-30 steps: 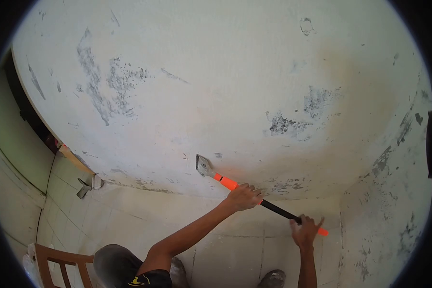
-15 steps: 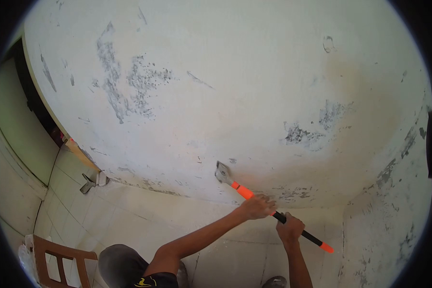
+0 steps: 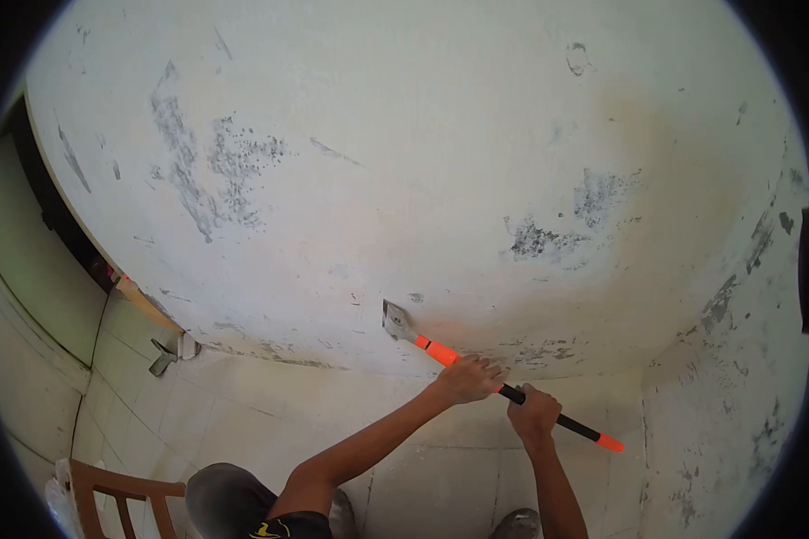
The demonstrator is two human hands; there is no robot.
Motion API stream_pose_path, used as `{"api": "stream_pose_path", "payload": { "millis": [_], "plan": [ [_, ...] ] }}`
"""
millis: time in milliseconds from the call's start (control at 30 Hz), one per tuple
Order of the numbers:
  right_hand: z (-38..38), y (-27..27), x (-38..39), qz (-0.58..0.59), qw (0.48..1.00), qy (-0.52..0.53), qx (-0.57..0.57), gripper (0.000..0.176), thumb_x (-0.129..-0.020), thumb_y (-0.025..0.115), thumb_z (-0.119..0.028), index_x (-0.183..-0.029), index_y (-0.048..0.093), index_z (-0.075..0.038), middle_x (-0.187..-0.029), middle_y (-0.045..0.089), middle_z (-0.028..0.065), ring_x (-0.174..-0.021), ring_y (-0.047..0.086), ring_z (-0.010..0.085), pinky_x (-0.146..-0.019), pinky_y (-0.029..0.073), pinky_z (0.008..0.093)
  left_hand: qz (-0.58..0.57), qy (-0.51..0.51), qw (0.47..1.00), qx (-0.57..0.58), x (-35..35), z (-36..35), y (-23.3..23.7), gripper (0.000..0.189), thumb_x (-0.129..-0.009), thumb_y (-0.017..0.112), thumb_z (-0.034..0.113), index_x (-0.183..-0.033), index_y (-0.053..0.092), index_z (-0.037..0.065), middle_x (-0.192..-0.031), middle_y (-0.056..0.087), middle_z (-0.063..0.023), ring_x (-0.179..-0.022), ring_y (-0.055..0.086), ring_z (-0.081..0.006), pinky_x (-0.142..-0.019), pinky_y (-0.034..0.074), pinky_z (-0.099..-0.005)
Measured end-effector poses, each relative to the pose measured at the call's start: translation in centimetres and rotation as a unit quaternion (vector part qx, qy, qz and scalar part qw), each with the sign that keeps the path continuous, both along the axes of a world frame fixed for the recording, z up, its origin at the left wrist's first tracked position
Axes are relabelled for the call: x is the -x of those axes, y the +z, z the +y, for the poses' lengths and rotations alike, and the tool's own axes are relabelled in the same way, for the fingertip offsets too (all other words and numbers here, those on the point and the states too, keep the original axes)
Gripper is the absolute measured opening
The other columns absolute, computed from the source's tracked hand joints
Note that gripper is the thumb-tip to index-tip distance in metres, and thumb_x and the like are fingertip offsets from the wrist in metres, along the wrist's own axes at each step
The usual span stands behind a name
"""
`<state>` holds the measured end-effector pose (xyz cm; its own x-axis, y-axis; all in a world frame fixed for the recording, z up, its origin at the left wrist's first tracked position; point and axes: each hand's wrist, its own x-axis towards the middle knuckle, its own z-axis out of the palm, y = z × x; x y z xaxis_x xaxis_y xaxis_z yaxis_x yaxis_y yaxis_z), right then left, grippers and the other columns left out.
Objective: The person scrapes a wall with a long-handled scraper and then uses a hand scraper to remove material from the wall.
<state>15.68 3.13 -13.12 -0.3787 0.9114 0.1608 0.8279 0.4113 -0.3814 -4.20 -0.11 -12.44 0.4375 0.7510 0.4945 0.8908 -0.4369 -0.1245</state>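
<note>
A long-handled scraper (image 3: 438, 352) slants across the lower middle of the view, its grey head (image 3: 395, 320) at the lower part of the pale wall (image 3: 404, 216). My left hand (image 3: 466, 379) is wrapped round the shaft behind the orange section. Further back, my right hand (image 3: 535, 413) grips the black part of the handle, and the orange end sticks out beyond it. Small dark marks dot the wall around the scraper head.
Grey patches (image 3: 548, 240) scar the wall, which meets a pale tiled floor (image 3: 422, 422). A brown chair (image 3: 130, 483) stands at lower left. Near the wall's left end lies a small metal tool (image 3: 163, 357). Another scuffed wall (image 3: 719, 395) rises at right.
The view has shifted, so the wall marks appear further left. The scraper head stays by the same marks, while the handle's rear end and both hands sit slightly higher in view.
</note>
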Motion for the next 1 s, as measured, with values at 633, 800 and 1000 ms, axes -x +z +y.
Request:
{"api": "stream_pose_path", "payload": {
  "millis": [633, 800, 1000],
  "plan": [
    [-0.4, -1.6, -2.5, 0.012, 0.998, -0.055, -0.017, 0.022, -0.087, 0.063, -0.025, -0.072, 0.063, -0.009, -0.063, 0.064, 0.0145, -0.064, 0.066, 0.0364, -0.061, 0.05, 0.0458, 0.067, -0.034, 0.997, 0.002, -3.6, 1.3, -0.7, 0.026, -0.077, 0.065, 0.023, -0.102, 0.07, 0.017, -0.08, 0.065, 0.0029, -0.076, 0.065, -0.0161, -0.064, 0.05, -0.0309],
    [0.0, -0.6, -0.9, 0.028, 0.999, -0.046, -0.001, 0.022, -0.086, 0.065, -0.027, -0.073, 0.062, -0.01, -0.063, 0.063, 0.0156, -0.064, 0.065, 0.0388, -0.06, 0.049, 0.0475, 0.025, -0.022, 0.999, 0.007, -1.3, 0.7, 0.3, 0.023, -0.08, 0.063, 0.022, -0.101, 0.07, 0.015, -0.083, 0.066, 0.0012, -0.08, 0.066, -0.018, -0.069, 0.051, -0.0325],
    [0.0, -1.6, -1.5, 0.067, 0.997, -0.024, 0.012, 0.013, -0.083, 0.065, -0.023, -0.082, 0.069, -0.011, -0.069, 0.067, 0.0146, -0.067, 0.067, 0.036, -0.066, 0.052, 0.0453, 0.025, -0.008, 0.999, 0.032, -2.2, 0.6, 0.3, 0.022, -0.083, 0.062, 0.021, -0.102, 0.068, 0.011, -0.084, 0.067, -0.0008, -0.083, 0.067, -0.0199, -0.073, 0.052, -0.0342]
  ]
}}
